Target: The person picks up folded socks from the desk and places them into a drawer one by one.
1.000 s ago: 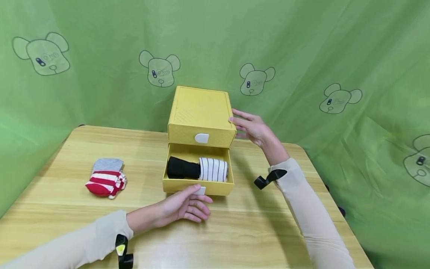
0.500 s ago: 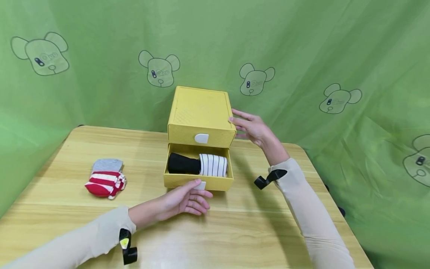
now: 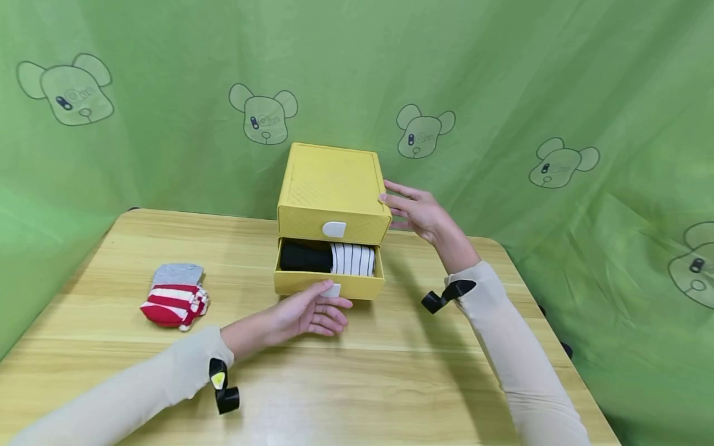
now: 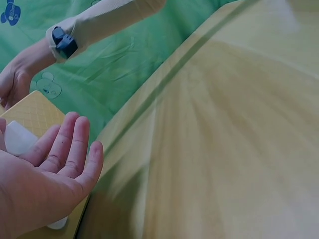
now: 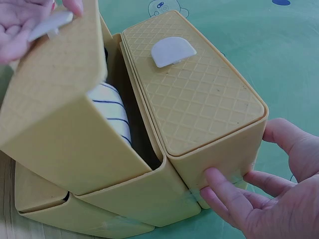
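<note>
A yellow drawer cabinet (image 3: 334, 176) stands at the back of the table, its lower drawer (image 3: 290, 284) partly pulled out. Inside lie a black folded cloth (image 3: 305, 257) and a white one with dark stripes (image 3: 353, 259). My left hand (image 3: 301, 314) has its thumb against the drawer front beside the white handle (image 3: 334, 290); the other fingers extend below, loosely bent. In the left wrist view, its palm (image 4: 47, 184) faces up. My right hand (image 3: 424, 214) rests its fingers against the cabinet's right side, as the right wrist view also shows.
On the left of the wooden table (image 3: 390, 384) lie a grey folded cloth (image 3: 178, 272) and a red-and-white striped one (image 3: 174, 303), touching. A green curtain (image 3: 346, 62) with bear prints hangs close behind the cabinet. Another yellow section (image 5: 99, 219) sits beneath the drawer.
The lower drawer has slid back toward the cabinet, carrying the black and striped cloths inward. My left hand has moved forward with it. My right hand has stayed at the cabinet's side.
</note>
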### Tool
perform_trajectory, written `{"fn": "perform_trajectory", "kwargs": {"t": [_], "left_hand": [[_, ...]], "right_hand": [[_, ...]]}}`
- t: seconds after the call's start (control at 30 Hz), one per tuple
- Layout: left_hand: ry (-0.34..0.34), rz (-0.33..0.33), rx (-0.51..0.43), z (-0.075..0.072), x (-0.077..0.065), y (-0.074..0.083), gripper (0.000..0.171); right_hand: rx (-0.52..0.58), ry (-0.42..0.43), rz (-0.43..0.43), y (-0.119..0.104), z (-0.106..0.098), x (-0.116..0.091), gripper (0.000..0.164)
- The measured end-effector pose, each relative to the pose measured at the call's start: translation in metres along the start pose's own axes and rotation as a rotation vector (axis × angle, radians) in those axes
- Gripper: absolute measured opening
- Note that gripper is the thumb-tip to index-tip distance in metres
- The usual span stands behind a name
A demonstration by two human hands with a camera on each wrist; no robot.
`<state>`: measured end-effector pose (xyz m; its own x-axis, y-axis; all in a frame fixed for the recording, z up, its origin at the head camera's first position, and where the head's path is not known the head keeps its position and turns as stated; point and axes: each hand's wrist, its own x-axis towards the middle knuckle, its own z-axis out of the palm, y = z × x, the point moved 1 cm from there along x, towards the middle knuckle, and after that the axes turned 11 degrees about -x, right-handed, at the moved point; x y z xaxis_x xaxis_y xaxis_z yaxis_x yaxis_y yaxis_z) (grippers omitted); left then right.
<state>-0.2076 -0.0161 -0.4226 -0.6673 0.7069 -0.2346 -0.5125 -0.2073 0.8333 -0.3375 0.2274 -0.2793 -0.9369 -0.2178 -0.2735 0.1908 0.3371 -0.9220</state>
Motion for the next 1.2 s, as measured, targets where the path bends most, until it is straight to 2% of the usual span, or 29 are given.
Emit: {"fn": "perform_trajectory", "kwargs": {"t": [0.7, 0.93, 1.2], "left_hand": [[0.048, 0.058, 0.021, -0.032, 0.037, 0.032, 0.071], [0.067, 0.049, -0.005, -0.036, 0.043, 0.036, 0.07], [0.043, 0.044, -0.006, -0.04, 0.048, 0.036, 0.07]], "right_hand": [[-0.009, 0.019, -0.006, 0.0, 0.001, -0.001, 0.061], [-0.013, 0.021, -0.006, 0.0, 0.002, 0.001, 0.061], [-0.019, 0.012, -0.012, 0.0, 0.001, -0.001, 0.064]]}}
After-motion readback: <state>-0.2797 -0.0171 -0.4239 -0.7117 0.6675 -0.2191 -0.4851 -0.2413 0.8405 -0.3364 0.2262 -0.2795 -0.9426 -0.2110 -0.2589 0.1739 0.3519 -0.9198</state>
